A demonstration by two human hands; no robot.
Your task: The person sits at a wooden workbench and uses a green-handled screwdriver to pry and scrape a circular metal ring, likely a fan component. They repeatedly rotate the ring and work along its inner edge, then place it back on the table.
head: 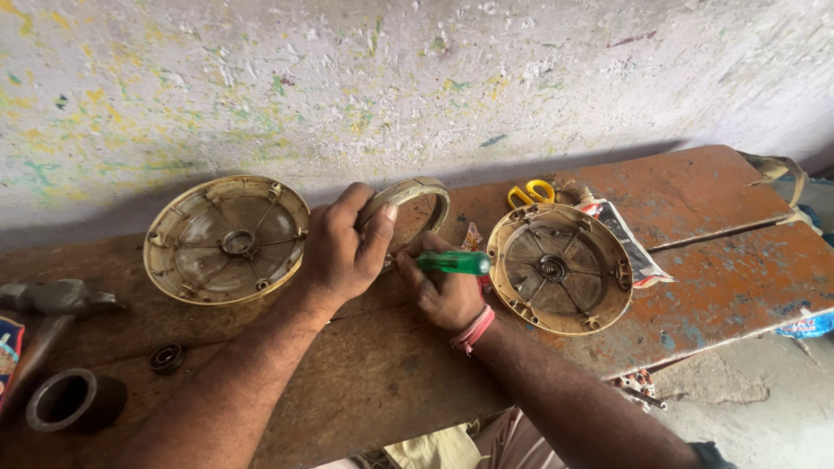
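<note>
At frame centre, a stiff, light, cream metal ring is gripped at its rim by the left hand, while a green-handled screwdriver is clasped in the right hand.

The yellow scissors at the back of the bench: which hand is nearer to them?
Right. The right hand with the green screwdriver lies just below-left of the scissors; the left hand is farther left.
</note>
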